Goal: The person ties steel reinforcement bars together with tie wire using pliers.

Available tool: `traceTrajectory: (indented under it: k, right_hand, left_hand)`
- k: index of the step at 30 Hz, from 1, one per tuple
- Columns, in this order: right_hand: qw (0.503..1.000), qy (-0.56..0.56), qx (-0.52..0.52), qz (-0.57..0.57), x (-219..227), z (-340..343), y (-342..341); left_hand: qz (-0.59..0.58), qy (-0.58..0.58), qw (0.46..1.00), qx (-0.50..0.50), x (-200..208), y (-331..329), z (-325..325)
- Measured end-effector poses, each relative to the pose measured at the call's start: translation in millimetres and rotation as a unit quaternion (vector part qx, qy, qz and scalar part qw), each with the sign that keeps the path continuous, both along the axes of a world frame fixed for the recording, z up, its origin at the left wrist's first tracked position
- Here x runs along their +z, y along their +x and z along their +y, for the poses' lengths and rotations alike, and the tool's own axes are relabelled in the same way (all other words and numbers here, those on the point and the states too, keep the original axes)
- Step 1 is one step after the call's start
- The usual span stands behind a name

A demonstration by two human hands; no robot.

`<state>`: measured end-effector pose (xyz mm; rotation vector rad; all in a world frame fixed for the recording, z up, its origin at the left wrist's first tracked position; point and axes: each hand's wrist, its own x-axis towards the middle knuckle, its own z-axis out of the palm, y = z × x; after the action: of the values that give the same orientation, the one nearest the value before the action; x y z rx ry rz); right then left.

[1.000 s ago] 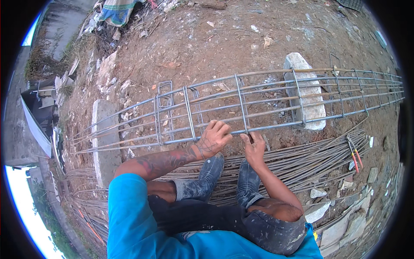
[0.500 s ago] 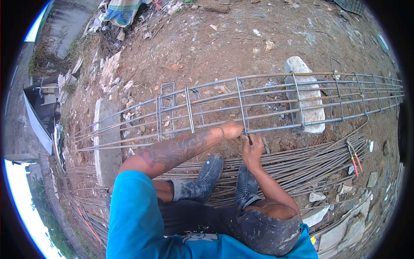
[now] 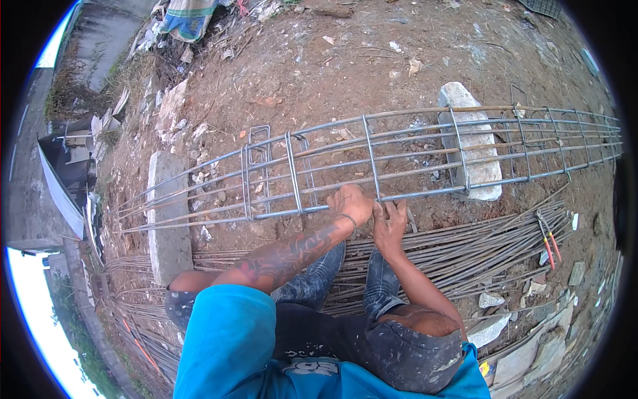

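Observation:
A long steel rebar cage lies across two concrete blocks over bare dirt. My left hand is closed around the cage's near lower bar, right beside a square stirrup. My right hand sits just to its right at the same joint, fingers curled on the bar; a small tool or wire may be in it, but I cannot make it out. My tattooed left forearm reaches up from the lower middle. My knees and boots are below the cage.
A white concrete block supports the cage at left, another block at right. A bundle of loose rebar rods lies on the ground under my feet. Red-handled pliers rest on the rods at right. Rubble lies around the edges.
My left hand has slid right along the lower bar, closing in beside my right hand at the stirrup. The right hand stays at the same joint.

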<state>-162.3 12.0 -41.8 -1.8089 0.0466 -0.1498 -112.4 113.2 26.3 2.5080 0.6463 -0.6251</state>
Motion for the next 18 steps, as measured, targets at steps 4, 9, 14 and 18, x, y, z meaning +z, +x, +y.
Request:
traceTrajectory:
  k: [4, 9, 14, 18]
  right_hand:
    - [1.0, -0.002, 0.01, 0.02, -2, -4, -1]
    - [1.0, 0.007, 0.003, 0.014, -4, -2, -2]
    - [1.0, 0.01, 0.012, 0.02, -3, -7, -1]
    - [1.0, -0.005, 0.017, 0.002, -6, -8, 2]
  left_hand:
    - [-0.081, 0.013, 0.996, 0.017, -11, -17, -3]
    - [-0.296, -0.073, 0.952, 0.037, -17, -30, -2]
    - [-0.127, -0.009, 0.987, 0.096, -10, -14, -7]
    - [-0.282, -0.008, 0.954, 0.103, -23, -26, -8]
